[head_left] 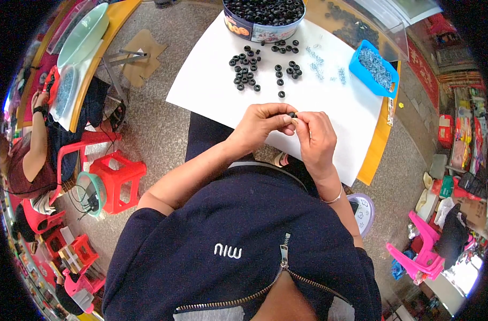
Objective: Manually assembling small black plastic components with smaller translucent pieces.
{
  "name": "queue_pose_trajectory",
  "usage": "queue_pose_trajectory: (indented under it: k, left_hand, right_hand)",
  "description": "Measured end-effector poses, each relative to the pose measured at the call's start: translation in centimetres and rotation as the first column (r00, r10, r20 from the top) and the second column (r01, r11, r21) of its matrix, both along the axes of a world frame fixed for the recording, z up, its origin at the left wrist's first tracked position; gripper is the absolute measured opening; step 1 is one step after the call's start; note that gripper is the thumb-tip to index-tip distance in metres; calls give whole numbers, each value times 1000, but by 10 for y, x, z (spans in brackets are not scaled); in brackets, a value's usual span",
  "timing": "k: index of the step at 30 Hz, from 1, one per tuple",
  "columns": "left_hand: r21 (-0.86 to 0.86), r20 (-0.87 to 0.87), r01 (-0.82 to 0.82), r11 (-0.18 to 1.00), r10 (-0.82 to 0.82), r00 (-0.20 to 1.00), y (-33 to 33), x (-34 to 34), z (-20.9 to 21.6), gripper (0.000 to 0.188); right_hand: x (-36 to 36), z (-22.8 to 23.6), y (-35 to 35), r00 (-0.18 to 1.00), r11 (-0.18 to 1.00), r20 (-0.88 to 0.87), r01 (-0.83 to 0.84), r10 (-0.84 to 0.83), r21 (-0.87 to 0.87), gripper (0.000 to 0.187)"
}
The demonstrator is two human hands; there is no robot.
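Both my hands meet above the near edge of a white sheet (217,80) on the table. Thumb and fingers of my left hand (260,125) are closed in a pinch on a small black ring-shaped piece (292,114). My right hand (317,140) is pinched against the same spot; what its fingertips hold is too small and covered to make out. Just beyond my hands, several loose black ring-shaped pieces (281,94) lie on the sheet, some in a short row, others in a cluster to the left. Small clear pieces (314,58) are scattered farther right.
A round tub (238,28) full of black pieces stands at the far edge. A blue tray (358,69) of small clear pieces sits at the right. To the left are a red stool (118,182) and another person's arm (38,134) at a second table.
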State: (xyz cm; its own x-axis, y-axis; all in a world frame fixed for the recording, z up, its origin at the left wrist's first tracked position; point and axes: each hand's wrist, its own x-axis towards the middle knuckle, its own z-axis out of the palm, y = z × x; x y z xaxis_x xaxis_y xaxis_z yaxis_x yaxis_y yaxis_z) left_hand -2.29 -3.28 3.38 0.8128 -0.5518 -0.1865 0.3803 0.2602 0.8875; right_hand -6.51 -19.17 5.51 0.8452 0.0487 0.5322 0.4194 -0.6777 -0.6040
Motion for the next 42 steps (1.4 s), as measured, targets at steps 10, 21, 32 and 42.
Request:
queue_pose_trajectory:
  k: [10,21,32,42]
  left_hand:
    - [-16,-185,126,992,-127,975,3,10,-9,25]
    - [-349,-417,-36,937,-120,901,3,10,4,32]
    - [-571,-396,20,821,-296,869,12,10,4,24]
    - [-306,-267,1,952,-87,960,-2,8,10,28]
  right_hand:
    - [-1,-1,-7,982,993,-152,-116,117,13,13]
    - [-4,6,-10,988,989,-144,74,-56,129,6]
    - [-7,5,-14,980,976,-169,132,-103,171,4]
    - [-3,10,-10,987,985,-126,112,-95,131,11]
